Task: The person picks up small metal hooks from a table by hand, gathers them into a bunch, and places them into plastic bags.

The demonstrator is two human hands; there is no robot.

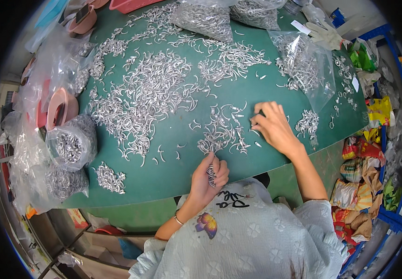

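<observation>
Green matting covers the worktable [164, 181]. Nearest, the left hand [209, 179] is clenched around a bundle of small curved silver metal hooks [211, 174]. Just beyond, the right hand [273, 126] pinches loose hooks [224, 130] lying leftward of its fingertips; clear plastic bags [303, 65] sit farther back.

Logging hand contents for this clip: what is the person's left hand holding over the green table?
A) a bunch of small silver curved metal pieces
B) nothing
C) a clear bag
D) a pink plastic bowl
A: the left hand is closed around a bunch of small silver curved metal pieces, at the near edge of the green table.
</observation>
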